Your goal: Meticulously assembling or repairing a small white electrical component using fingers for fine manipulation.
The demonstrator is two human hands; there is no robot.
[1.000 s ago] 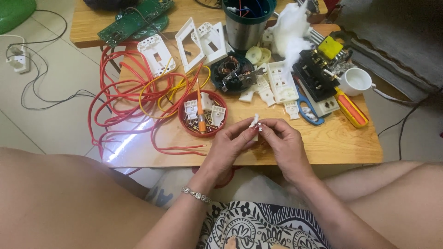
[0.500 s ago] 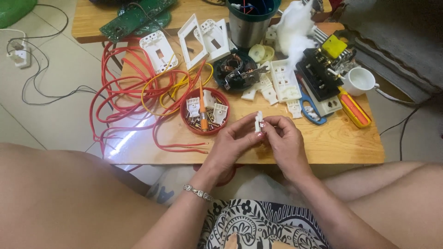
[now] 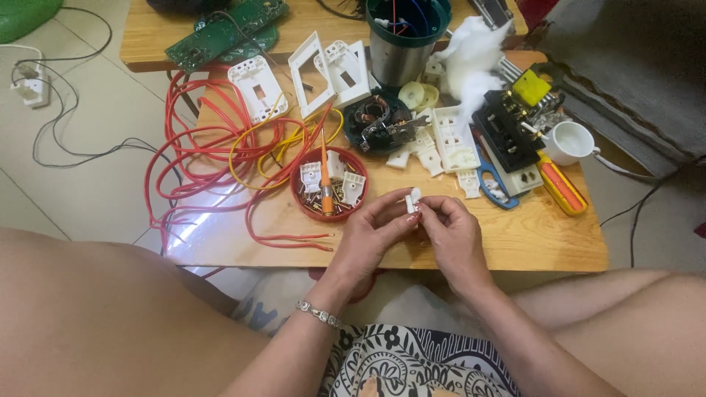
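A small white plastic switch part (image 3: 414, 200) sits pinched between the fingertips of both hands, just above the front of the low wooden table (image 3: 544, 242). My left hand (image 3: 373, 237) grips it from the left, with a bracelet on that wrist. My right hand (image 3: 454, 234) grips it from the right. Just left of the hands stands a red bowl (image 3: 303, 202) with white switch parts, small screws and an orange-handled screwdriver (image 3: 324, 173) resting in it.
Red and yellow wires (image 3: 213, 162) sprawl over the table's left side. White switch plates (image 3: 323, 70), a green circuit board (image 3: 220, 31), a metal can (image 3: 401, 44), white socket parts (image 3: 452, 140), blue pliers (image 3: 491, 187), an orange-yellow tool (image 3: 562, 185) and a white cup (image 3: 572, 142) lie behind.
The white part has turned between the fingertips, from tilted to nearly upright. Both hands stay together at the table's front edge.
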